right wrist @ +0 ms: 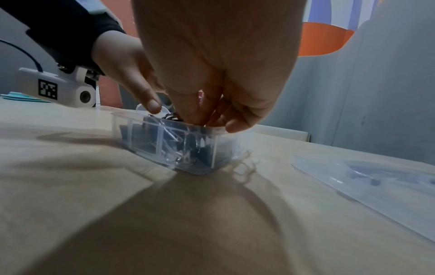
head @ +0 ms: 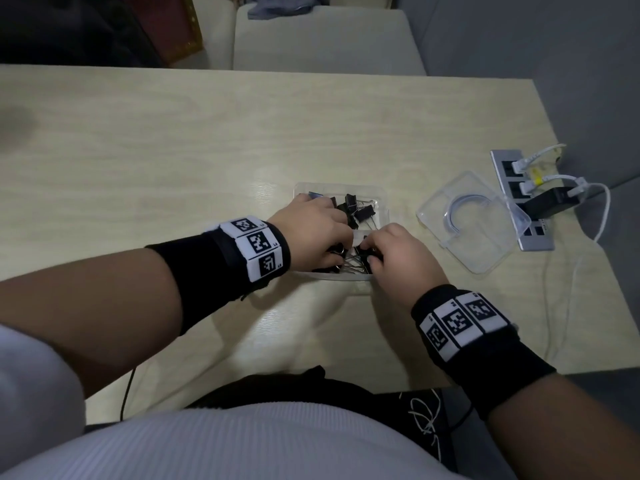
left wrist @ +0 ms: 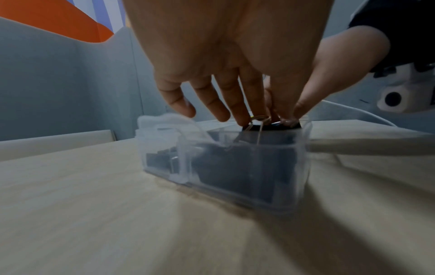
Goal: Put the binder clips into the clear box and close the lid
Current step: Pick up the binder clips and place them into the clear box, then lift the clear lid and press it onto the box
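The clear box (head: pixel 382 202) stands mid-table without its lid, several black binder clips (head: pixel 356 207) lying loose inside. Both hands dip into its near half. My left hand (head: pixel 337 251) comes in from the left and pinches a binder clip (left wrist: pixel 270 127) at the box's rim, with the other fingers (left wrist: pixel 221 109) spread over the box (left wrist: pixel 235 167). My right hand (head: pixel 370 251) reaches in from the near right, its bunched fingers (right wrist: pixel 200 115) pinching a clip inside the box (right wrist: pixel 188 145). The clear lid (head: pixel 474 223) lies flat on the table to the right, also low in the right wrist view as the lid (right wrist: pixel 376 178).
A silver power strip (head: pixel 519 199) with white cables and a black adapter (head: pixel 554 202) sits at the table's right edge, just behind the lid. A white cable (head: pixel 602 216) trails over that edge. Pale chairs (head: pixel 325 39) stand beyond the far edge.
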